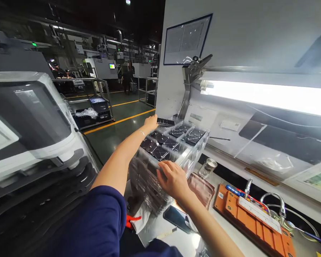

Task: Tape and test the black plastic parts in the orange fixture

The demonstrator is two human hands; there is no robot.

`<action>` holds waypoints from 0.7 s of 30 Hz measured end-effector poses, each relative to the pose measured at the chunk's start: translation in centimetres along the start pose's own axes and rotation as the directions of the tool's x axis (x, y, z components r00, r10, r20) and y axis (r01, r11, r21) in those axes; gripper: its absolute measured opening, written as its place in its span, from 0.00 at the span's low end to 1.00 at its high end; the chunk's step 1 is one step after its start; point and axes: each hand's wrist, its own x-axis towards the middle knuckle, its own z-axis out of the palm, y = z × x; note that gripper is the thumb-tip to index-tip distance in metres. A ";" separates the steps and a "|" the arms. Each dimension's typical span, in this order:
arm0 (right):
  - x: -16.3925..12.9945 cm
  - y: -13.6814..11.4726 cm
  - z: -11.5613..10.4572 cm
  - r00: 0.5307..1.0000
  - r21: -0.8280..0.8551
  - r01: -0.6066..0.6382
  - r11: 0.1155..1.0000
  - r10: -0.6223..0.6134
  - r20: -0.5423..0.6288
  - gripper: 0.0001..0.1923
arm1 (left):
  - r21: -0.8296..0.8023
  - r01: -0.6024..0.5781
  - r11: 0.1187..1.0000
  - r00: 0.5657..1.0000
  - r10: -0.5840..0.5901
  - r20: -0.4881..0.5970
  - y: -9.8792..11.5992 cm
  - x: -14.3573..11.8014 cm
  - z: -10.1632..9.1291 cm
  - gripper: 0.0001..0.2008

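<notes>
- A tall stack of clear plastic trays [160,167] stands on the surface [230,228], its top tray divided into compartments that hold dark flat parts [173,137]
- The top tray's long axis runs from the near left corner away toward the upper right, toward the white back panel
- The left hand [150,123] reaches to the far left corner of the stack, fingers closed on a dark ribbed strip [166,122] (its long axis lies roughly level, pointing right across the tray's far edge)
- The right hand [173,178] lies on the near edge of the stack, fingers [163,171] curled over the rim and pressing on it
- Just right of the stack sit a pinkish tray [203,187] and a small glass jar [207,167]; further right an orange fixture [256,221]
- A dark phone [178,218] lies on the surface below the right forearm
</notes>
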 end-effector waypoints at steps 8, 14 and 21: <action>0.1 0.9 -0.4 0.999 0.058 0.008 0.998 -0.011 0.052 0.10 | -0.011 -0.228 0.974 0.956 0.226 0.189 3.5 -2.2 -2.1 0.21; 0.3 2.7 -1.0 0.990 0.140 0.080 0.987 -0.096 0.108 0.11 | -0.185 -0.468 0.864 0.876 0.481 0.031 2.3 -14.9 -4.0 0.23; 1.3 3.0 -0.9 0.984 0.152 0.108 0.983 -0.127 0.127 0.07 | -0.187 -0.597 0.780 0.771 0.494 -0.401 1.8 -19.8 2.6 0.26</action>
